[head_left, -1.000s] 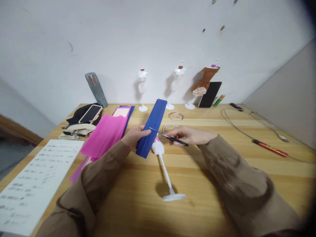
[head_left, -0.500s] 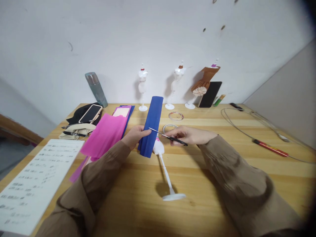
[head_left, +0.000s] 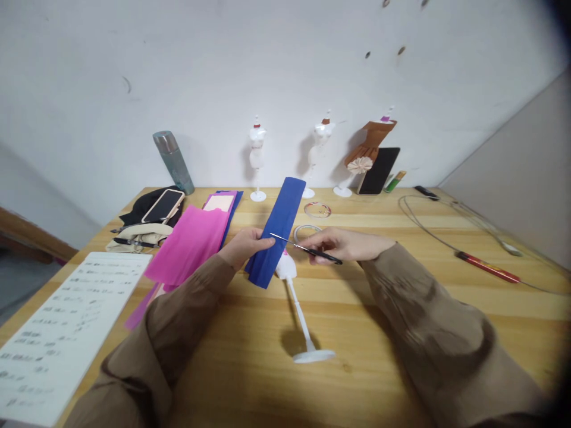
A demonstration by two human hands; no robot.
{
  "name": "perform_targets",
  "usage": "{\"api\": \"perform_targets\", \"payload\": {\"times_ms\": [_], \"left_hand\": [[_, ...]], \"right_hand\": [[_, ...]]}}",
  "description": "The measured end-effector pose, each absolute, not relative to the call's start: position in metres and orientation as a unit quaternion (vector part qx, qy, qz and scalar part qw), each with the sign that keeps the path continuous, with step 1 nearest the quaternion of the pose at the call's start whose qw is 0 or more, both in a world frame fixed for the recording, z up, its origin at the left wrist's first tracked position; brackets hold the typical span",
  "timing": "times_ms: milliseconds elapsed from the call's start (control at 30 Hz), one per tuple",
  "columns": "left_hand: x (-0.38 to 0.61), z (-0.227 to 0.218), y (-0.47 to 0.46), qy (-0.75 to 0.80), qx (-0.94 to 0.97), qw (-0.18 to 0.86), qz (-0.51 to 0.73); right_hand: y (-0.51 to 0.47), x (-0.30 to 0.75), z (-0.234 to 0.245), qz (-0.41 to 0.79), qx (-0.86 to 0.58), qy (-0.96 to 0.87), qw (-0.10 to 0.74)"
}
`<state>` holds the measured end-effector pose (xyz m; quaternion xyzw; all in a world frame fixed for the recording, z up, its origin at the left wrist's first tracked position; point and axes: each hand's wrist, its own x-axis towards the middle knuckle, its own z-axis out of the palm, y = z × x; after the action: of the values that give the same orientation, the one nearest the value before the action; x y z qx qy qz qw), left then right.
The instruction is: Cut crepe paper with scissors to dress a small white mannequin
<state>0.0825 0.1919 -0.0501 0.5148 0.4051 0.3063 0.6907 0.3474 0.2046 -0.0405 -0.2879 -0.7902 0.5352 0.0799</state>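
My left hand pinches a long strip of blue paper near its lower end and holds it slanted above the wooden table. My right hand grips small black-handled scissors, whose thin blades point left and touch the strip's right edge. A small white mannequin on a stand lies on its side just below both hands, with its round base toward me.
Pink paper sheets lie left of my hands. A printed sheet is at the near left, a phone on dark cloth behind it. A bottle, three small mannequins, tape rolls, a red pen and cable stand beyond.
The blue strip tipped upright half a second ago and now leans right again. Both hands and the scissors have stayed almost where they were.
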Motion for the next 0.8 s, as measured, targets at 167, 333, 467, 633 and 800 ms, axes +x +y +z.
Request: {"api": "perform_targets", "payload": {"times_ms": [167, 333, 467, 633, 800], "left_hand": [[0.0829, -0.0496, 0.1912, 0.424, 0.499, 0.689, 0.311], [0.0812, -0.05, 0.1916, 0.407, 0.499, 0.697, 0.316], [0.0812, -0.0492, 0.1908, 0.403, 0.496, 0.697, 0.324], [0.0825, -0.0513, 0.1915, 0.415, 0.477, 0.695, 0.342], [0.0813, -0.0562, 0.1969, 0.437, 0.422, 0.703, 0.369]], "right_hand": [[0.2029, 0.3461, -0.0363, 0.539, -0.277, -0.792, 0.075], [0.2033, 0.3463, -0.0352, 0.527, -0.283, -0.798, 0.074], [0.2032, 0.3469, -0.038, 0.522, -0.292, -0.798, 0.076], [0.2033, 0.3489, -0.0371, 0.488, -0.3, -0.814, 0.098], [0.2018, 0.3466, -0.0303, 0.401, -0.381, -0.831, 0.058]]}}
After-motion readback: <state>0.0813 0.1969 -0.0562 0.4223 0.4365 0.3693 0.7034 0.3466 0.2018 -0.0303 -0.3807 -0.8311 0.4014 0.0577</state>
